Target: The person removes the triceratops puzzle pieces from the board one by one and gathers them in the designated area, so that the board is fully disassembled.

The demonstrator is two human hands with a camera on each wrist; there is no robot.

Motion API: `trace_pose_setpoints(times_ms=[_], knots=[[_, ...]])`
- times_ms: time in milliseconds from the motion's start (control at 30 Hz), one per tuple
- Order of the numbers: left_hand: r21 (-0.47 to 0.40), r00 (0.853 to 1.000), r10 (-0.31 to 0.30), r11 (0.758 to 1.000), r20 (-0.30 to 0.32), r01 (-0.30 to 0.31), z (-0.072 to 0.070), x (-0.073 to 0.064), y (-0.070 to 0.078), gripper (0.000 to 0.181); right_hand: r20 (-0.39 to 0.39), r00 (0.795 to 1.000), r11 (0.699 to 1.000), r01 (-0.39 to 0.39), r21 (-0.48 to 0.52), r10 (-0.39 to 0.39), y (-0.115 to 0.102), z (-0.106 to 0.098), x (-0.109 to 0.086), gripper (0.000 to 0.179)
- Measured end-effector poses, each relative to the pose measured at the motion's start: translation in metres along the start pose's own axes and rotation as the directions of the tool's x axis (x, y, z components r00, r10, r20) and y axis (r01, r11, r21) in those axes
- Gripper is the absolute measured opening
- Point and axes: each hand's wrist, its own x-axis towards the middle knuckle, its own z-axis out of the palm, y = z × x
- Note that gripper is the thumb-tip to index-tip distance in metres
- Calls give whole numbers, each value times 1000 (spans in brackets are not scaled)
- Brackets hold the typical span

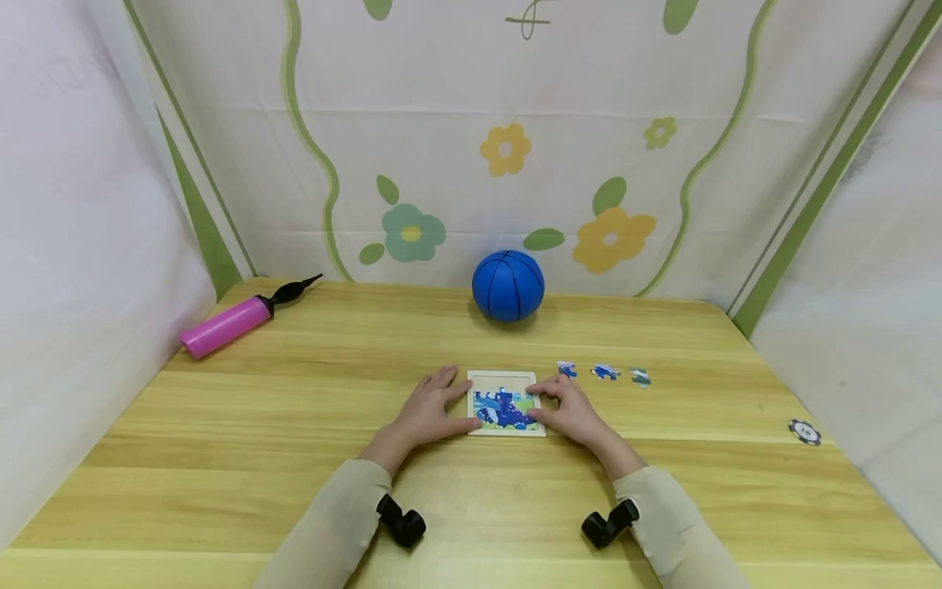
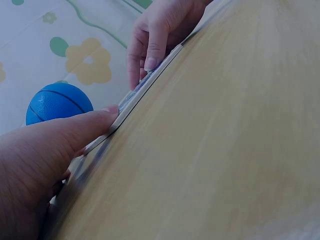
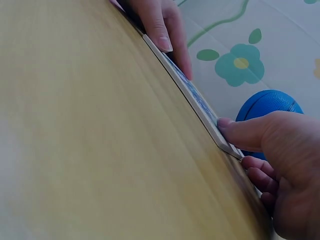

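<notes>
A square jigsaw tray (image 1: 505,432) with a pale rim lies flat on the table, its lower part filled by a blue dinosaur picture (image 1: 504,411). My left hand (image 1: 429,409) is at the tray's left side, fingers spread and thumb touching the lower left corner. At the right rim, my right hand (image 1: 572,411) sets thumb and index finger on the tray, apart from each other; whether they pinch a piece is unclear. Its other fingers are curled beside the edge in the right wrist view. Loose jigsaw pieces, a left one (image 1: 566,369), a middle one (image 1: 605,372) and a right one (image 1: 640,377), lie beyond it.
A blue ball (image 1: 508,285) sits at the back of the table by the flowered cloth. The pink hand pump (image 1: 226,327) with a black nozzle lies at the back left. Near the right edge is a round chip (image 1: 805,432). Cloth walls border the table on three sides.
</notes>
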Motion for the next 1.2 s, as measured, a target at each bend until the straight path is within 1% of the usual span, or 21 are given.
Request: trace_pose_setpoints(times_ms=[200,367,533,633,700,833,933,1200], knots=[[5,1000,7,1000,0,-7,0,-1,0,75,-12,999,999,32,-41,-33,2,1,0,32],[-28,1000,20,999,0,-20,2,-2,3,73,-15,999,997,47,-65,-48,1,2,-1,30],[-52,997,72,996,-6,-72,7,-2,11,68,-16,999,996,40,-82,-41,-2,2,-1,29],[-42,993,116,992,-6,-116,11,-1,17,65,-18,999,995,35,-97,-37,-2,2,-2,29],[-27,991,134,991,11,-133,13,-1,20,64,-18,999,994,27,-104,-29,-2,2,-3,29],[14,989,138,990,45,-139,17,-3,22,62,-12,1000,993,17,-118,-18,-1,4,-4,29],[37,989,139,989,52,-141,18,-3,22,60,-13,1000,992,19,-122,-21,-1,5,-4,29],[43,989,133,990,65,-136,17,-2,23,59,-32,999,990,34,-135,-39,-3,4,-5,28]])
